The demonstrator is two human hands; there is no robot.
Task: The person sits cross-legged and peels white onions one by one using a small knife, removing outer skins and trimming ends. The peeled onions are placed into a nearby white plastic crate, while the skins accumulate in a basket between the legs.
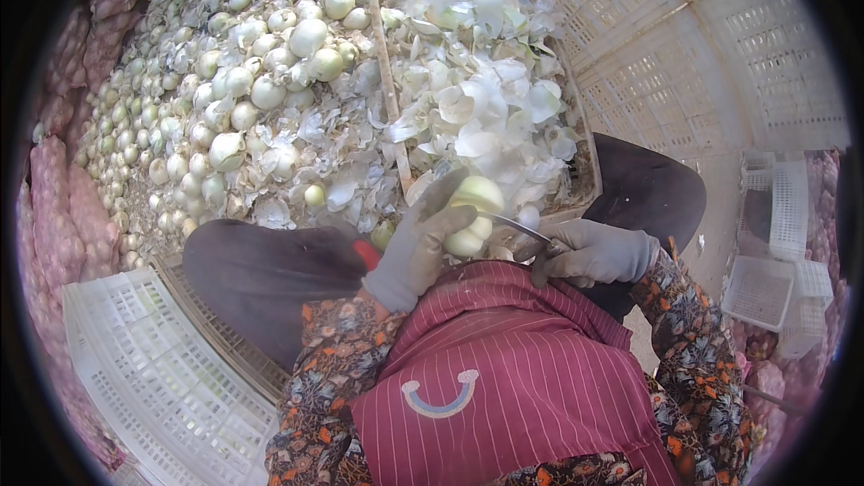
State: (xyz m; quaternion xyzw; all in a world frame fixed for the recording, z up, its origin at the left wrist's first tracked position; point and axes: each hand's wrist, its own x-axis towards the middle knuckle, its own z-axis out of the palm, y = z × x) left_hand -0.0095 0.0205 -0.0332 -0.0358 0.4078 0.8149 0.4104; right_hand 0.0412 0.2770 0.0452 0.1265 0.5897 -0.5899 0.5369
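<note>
In my gloved left hand (422, 239) is a pale green-white onion (480, 192), held above my lap. My right hand (584, 253), also gloved, grips a small knife (516, 224) by its handle. The blade points left and its tip meets the onion, where a groove or split shows between two rounded parts; whether these are one onion or two I cannot tell. Just beyond my hands, a shallow plastic crate (391, 91) is heaped with papery white onion skins (482, 101).
Many onions (268, 92) and loose skins cover the ground ahead and left. Tall white plastic crates (648, 81) stand at the right, another crate (162, 364) at the lower left. Pink mesh sacks (57, 216) line the left edge. Smaller white baskets (759, 290) sit far right.
</note>
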